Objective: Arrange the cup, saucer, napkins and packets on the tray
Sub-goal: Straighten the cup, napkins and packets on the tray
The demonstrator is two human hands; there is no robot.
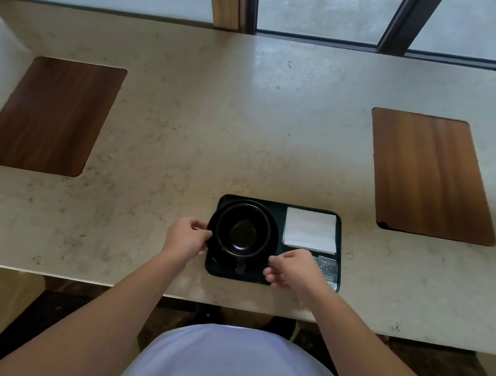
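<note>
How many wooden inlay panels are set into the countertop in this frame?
2. One wooden panel lies at the far left of the countertop, the other wooden panel at the far right, on either side of the tray. None appears hidden.

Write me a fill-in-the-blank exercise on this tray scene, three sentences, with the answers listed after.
1. The black cup sits on the ____, handle toward the person.
2. The white napkins lie in the tray's far ____ corner.
3. The left hand and right hand are at the saucer's rim; the right hand partly hides the ____.

Answers: saucer; right; packets
</note>
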